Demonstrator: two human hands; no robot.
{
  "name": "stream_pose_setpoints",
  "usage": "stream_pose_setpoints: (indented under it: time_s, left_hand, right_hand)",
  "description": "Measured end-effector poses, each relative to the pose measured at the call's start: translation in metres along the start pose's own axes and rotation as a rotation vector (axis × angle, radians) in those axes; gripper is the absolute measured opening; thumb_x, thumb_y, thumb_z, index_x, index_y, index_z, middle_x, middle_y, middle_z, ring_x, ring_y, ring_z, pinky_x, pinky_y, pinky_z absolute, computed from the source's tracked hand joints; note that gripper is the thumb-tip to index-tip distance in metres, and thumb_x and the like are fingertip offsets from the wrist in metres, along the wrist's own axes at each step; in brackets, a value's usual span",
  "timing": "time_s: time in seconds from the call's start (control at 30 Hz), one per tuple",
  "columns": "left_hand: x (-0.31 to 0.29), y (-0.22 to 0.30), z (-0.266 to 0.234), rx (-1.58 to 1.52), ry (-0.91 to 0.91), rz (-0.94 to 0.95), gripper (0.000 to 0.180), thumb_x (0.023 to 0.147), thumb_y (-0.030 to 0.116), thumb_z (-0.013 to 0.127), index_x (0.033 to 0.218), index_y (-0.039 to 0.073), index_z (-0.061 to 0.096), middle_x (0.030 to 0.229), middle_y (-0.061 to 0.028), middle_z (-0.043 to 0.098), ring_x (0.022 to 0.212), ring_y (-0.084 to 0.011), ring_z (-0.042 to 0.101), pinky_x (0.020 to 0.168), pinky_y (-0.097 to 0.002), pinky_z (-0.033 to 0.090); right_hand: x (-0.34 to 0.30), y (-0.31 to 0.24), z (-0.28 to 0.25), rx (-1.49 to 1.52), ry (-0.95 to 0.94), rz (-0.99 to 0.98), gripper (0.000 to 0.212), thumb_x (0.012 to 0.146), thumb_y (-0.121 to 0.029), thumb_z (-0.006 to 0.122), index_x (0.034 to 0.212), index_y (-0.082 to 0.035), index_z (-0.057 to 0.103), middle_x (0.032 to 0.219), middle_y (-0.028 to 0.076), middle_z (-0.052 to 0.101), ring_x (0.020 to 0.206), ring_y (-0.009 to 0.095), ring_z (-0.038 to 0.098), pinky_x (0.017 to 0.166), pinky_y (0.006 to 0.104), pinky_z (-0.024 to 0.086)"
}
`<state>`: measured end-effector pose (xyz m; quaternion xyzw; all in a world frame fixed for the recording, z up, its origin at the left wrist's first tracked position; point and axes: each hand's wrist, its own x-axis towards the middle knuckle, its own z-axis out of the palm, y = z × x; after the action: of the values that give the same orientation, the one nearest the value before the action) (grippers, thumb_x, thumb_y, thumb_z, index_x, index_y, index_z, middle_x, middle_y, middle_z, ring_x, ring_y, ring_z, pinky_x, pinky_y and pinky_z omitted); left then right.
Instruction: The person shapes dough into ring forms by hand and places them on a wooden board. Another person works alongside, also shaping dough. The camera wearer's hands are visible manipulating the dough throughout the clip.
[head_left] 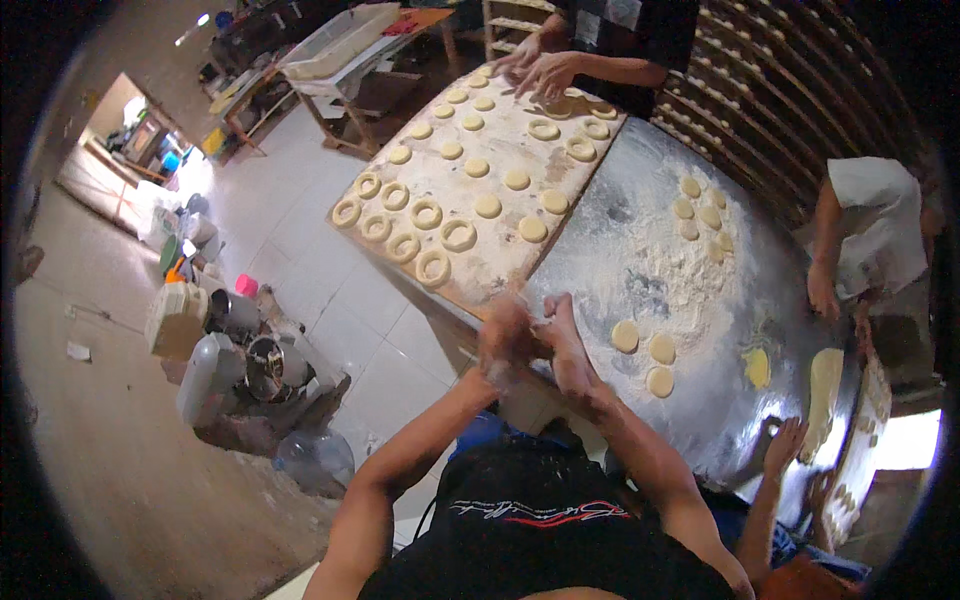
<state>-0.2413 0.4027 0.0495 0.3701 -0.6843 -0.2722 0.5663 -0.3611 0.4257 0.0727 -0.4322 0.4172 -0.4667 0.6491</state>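
Apparently partway: rings (444, 236) sit formed at ten o'clock, discs (662, 348) whole at three; finger closure is indiscernible on left hand (507, 335) and right hand (568, 350).

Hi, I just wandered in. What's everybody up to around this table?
The camera wearer's left hand and right hand are close together at the near corner of a floured board; blur hides whether they hold anything. Dough rings and flat dough discs lie on it. Across the board, another person's hands are over its far side. More discs lie on the floury metal table.
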Motion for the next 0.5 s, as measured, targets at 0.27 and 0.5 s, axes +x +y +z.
stream_pose_setpoints:
  time_s: [0.27,0.5]
  left_hand:
    - [0.003,-0.05,-0.054,0.174,0.032,0.097,0.041,0.092,0.007,0.053,0.132,0.001,0.044,0.082,-0.0113,0.051,0.075,-0.0228,0.053,0.068,-0.0329,0.044]
    - [0.047,-0.076,-0.079,0.296,0.02,-0.305,0.041,0.094,0.019,0.055,0.133,0.009,0.047,0.099,-0.0111,0.057,0.079,-0.0202,0.055,0.065,-0.0308,0.046]
  right_hand:
    - [0.062,0.03,0.054,-0.019,0.125,-0.101,0.017,0.088,-0.014,0.042,0.1,-0.003,0.038,0.092,0.01,0.043,0.085,0.019,0.044,0.077,0.0363,0.042]
    - [0.093,0.049,0.043,-0.791,0.47,-0.403,0.017,0.091,-0.01,0.046,0.105,0.0,0.045,0.108,0.02,0.055,0.102,0.033,0.055,0.086,0.0413,0.043]
